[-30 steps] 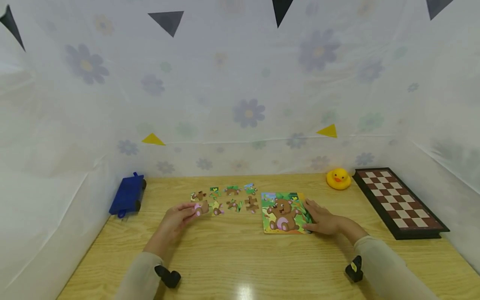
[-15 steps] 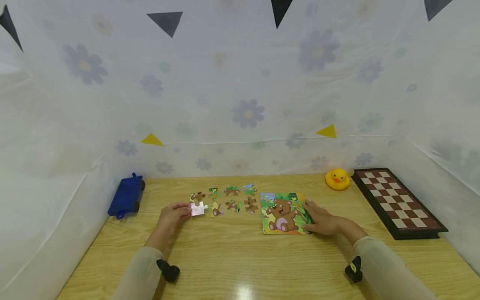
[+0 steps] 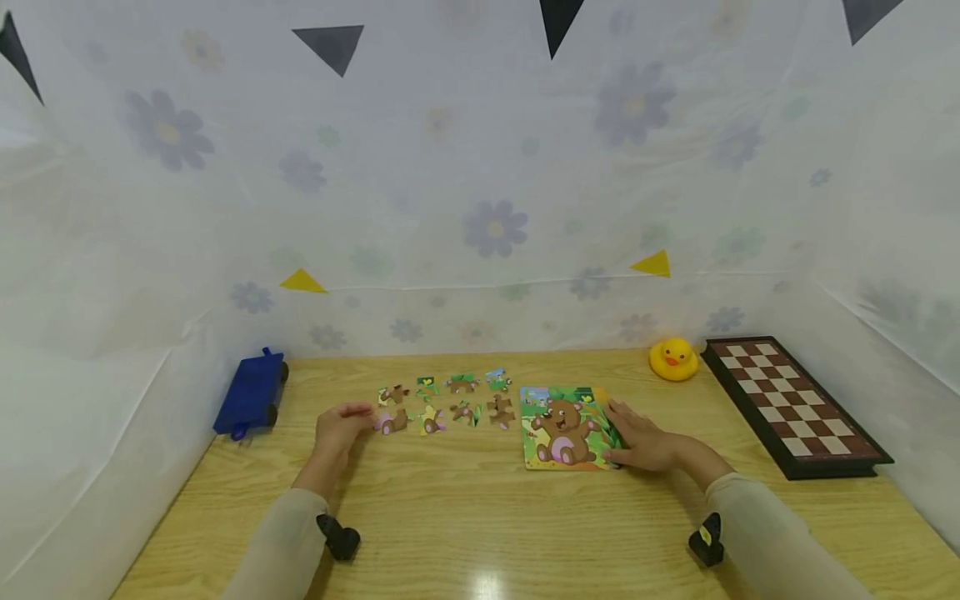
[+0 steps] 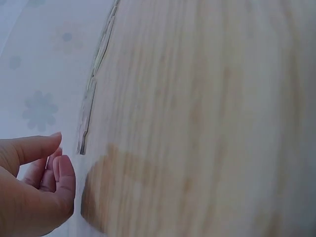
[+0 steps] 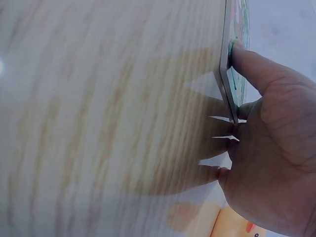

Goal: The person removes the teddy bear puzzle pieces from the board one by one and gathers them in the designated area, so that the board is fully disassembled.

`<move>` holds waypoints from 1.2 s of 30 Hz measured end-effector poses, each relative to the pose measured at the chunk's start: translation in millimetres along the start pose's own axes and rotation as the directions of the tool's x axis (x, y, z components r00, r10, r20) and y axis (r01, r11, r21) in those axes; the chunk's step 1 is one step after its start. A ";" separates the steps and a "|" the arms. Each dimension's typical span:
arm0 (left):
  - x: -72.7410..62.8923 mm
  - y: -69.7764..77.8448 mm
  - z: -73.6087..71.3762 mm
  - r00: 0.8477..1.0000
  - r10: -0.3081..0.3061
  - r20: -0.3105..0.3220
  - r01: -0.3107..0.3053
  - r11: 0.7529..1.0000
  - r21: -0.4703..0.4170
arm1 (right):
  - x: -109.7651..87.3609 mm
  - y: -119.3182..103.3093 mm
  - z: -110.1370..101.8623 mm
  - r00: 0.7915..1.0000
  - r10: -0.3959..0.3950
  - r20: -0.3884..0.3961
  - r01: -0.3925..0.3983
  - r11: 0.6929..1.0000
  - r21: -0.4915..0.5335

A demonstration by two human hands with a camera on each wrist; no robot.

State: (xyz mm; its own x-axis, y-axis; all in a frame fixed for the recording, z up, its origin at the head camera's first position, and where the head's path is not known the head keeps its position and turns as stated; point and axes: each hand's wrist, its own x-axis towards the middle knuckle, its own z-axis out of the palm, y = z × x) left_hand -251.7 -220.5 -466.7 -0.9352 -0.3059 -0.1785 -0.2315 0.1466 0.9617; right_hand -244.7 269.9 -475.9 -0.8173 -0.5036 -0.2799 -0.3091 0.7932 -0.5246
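Note:
My left hand (image 3: 339, 435) is just left of a brown and pink puzzle piece (image 3: 392, 422) that lies on the table. Its fingers are loosely bent, with a gap between thumb and fingertips and nothing held, as the left wrist view shows. Several more puzzle pieces (image 3: 462, 383) with parts of a bear picture lie in two rows beside it. To their right is a square bear puzzle board (image 3: 561, 433). My right hand (image 3: 647, 442) rests on the board's right edge, fingers extended; in the right wrist view the thumb (image 5: 249, 66) touches its top.
On the wooden table (image 3: 450, 525), a blue toy cart (image 3: 253, 393) stands at the far left. A yellow rubber duck (image 3: 673, 360) sits at the back right, beside a checkered game board (image 3: 795, 404) with a black frame. A white flowered sheet (image 3: 480, 292) hangs around the table.
The left hand turned the piece over, pale back showing midway, and laid it picture side up in the front row. It then let go and drew slightly left. The right hand stayed put.

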 end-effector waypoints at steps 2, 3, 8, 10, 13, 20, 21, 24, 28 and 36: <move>0.9 -0.2 -1.0 1.000 0.004 0.006 -0.003 1.000 -0.010 | -0.5 -0.9 -0.7 1.000 0.000 0.002 0.000 1.000 0.008; 1.3 -0.2 -1.5 1.000 0.001 0.020 -0.001 1.000 -0.023 | -0.8 -1.4 -1.0 1.000 0.000 0.003 0.000 1.000 0.012; 2.8 -0.5 -1.6 0.988 0.002 0.152 0.020 0.989 -0.145 | -1.5 -2.4 -1.5 1.000 0.001 0.001 -0.001 1.000 0.017; 2.9 -0.1 -1.4 0.975 0.018 0.223 0.027 0.980 -0.196 | -1.3 -2.2 -1.2 1.000 0.000 -0.003 0.000 1.000 0.010; 1.0 2.2 -0.7 0.950 0.049 0.308 0.029 0.969 -0.245 | -1.2 -2.5 -0.7 1.000 -0.007 -0.007 0.007 1.000 0.001; -6.4 10.9 4.6 0.885 0.103 0.455 0.018 0.967 -0.255 | -3.3 -7.4 -2.6 1.000 0.008 0.002 -0.008 1.000 0.005; -7.4 12.4 5.7 0.871 0.111 0.478 0.012 0.969 -0.248 | -3.9 -8.2 -3.1 1.000 0.011 0.005 -0.011 1.000 0.008; -10.5 15.7 10.2 0.832 0.135 0.539 -0.007 0.972 -0.233 | -4.8 -9.0 -3.5 1.000 0.010 0.005 -0.010 1.000 0.016; -15.1 18.6 18.5 0.780 0.177 0.600 -0.016 0.964 -0.265 | -3.6 -6.2 -2.6 1.000 0.010 0.003 -0.010 1.000 0.007; -25.6 21.9 44.8 0.668 0.217 0.712 0.035 0.946 -0.322 | -0.3 -0.9 -1.0 1.000 0.012 0.003 -0.012 1.000 -0.001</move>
State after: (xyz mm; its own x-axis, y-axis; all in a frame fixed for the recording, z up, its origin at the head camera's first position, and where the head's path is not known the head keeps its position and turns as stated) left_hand -244.9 -167.2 -450.4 -0.8658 0.4969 -0.0587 -0.1660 -0.1745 0.9706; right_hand -244.6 269.7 -474.5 -0.8194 -0.4951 -0.2887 -0.2999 0.7997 -0.5202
